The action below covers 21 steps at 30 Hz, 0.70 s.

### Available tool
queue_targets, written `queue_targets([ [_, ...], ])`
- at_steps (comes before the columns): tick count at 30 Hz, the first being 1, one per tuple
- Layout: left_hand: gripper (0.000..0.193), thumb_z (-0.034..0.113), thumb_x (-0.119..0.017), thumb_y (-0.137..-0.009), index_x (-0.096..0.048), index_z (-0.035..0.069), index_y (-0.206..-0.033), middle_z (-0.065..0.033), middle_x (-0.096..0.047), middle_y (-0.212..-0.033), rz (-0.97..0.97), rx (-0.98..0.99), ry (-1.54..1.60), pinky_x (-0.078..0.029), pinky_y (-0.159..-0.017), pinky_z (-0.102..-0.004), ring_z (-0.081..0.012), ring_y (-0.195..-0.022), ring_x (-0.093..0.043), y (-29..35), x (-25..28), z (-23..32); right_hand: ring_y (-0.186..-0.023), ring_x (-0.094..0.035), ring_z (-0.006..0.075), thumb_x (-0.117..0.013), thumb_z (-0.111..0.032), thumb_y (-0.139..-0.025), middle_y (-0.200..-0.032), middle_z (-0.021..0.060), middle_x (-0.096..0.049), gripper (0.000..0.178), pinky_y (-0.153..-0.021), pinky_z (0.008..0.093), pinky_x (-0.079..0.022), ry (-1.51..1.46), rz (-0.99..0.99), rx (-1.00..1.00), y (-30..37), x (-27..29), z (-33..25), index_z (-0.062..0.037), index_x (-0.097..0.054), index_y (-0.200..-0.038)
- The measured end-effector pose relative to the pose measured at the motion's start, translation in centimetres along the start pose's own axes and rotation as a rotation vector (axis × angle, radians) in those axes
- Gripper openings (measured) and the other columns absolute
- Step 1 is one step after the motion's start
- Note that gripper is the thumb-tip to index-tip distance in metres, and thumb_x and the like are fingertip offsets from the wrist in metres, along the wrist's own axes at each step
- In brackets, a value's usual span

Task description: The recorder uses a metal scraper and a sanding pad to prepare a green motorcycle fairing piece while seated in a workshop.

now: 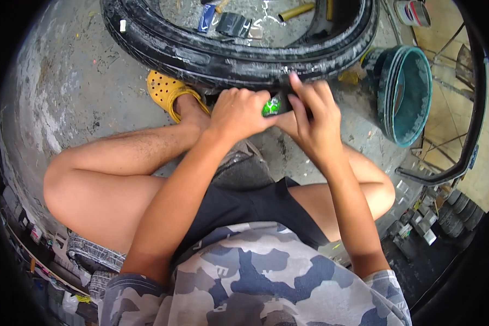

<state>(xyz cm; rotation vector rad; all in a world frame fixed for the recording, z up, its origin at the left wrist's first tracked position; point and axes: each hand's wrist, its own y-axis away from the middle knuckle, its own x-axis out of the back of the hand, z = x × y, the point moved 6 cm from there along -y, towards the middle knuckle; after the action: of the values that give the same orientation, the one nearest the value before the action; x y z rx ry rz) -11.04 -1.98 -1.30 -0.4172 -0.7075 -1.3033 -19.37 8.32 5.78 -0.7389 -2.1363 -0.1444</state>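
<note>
In front of my lap, my left hand [239, 114] is closed with its fingers curled round a small black object with a shiny green-and-silver face [271, 106]. Its kind I cannot make out. Right beside it is my right hand [318, 117], thumb and fingers bent toward the object's dark end and slightly blurred. Whether they grip that end is unclear. Just beyond both hands a large black tire [201, 64], streaked with white, lies on its side on the floor.
Inside the tire's ring lie a blue item [206, 18], a dark curved piece [233, 25] and a yellowish tube [296, 12]. A teal bucket [428, 81] lies tipped at the right, below a can [420, 14]. A yellow clog [165, 93] is on my foot. Tires [95, 252] stand behind me.
</note>
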Motion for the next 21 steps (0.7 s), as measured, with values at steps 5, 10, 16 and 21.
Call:
queue_targets([
  [5,0.031,0.037,-0.075,-0.07,-0.064,0.008,-0.073,-0.0161,-0.066,-0.063,0.075,-0.037,0.011,-0.054,-0.059,-0.0437,-0.0345,-0.062,-0.067,0.1,-0.2,0.4,-0.081,-0.055,0.0318,-0.065,0.006,-0.078,-0.086,0.0153,-0.056,0.042,-0.074,0.04,-0.047,0.063,-0.032,-0.028,-1.1,-0.2,0.0,0.0011,-0.061,-0.119],
  [10,0.03,0.036,-0.075,-0.07,-0.065,0.008,-0.073,-0.0163,-0.065,-0.062,0.067,-0.042,0.005,-0.054,-0.058,-0.0434,-0.0342,-0.061,-0.067,0.1,0.0,0.2,-0.072,-0.055,0.0284,-0.065,0.01,-0.076,-0.08,0.0127,-0.055,0.039,-0.065,0.0367,-0.047,0.08,-0.023,0.013,1.2,0.5,-0.9,0.0015,-0.064,-0.114],
  [16,0.034,0.04,-0.074,-0.073,-0.066,0.007,-0.077,-0.017,-0.067,-0.066,0.025,-0.015,0.058,-0.054,-0.061,-0.0435,-0.0343,-0.065,-0.068,0.0,0.0,0.4,-0.06,-0.047,0.0147,-0.068,0.002,-0.081,-0.07,0.0062,-0.053,0.034,-0.06,0.028,-0.042,-0.066,-0.049,-0.248,-3.5,-0.3,1.6,0.0022,-0.064,-0.114],
  [21,0.037,0.042,-0.072,-0.077,-0.066,0.007,-0.085,-0.016,-0.069,-0.077,-0.096,0.197,0.33,-0.053,-0.069,-0.044,-0.0359,-0.077,-0.068,-1.3,1.0,0.9,-0.071,-0.057,0.0076,-0.065,-0.003,-0.088,-0.08,0.0006,-0.06,0.035,-0.062,0.0204,-0.047,-0.63,0.285,-0.721,2.2,3.3,5.7,-0.0034,-0.056,-0.122],
])
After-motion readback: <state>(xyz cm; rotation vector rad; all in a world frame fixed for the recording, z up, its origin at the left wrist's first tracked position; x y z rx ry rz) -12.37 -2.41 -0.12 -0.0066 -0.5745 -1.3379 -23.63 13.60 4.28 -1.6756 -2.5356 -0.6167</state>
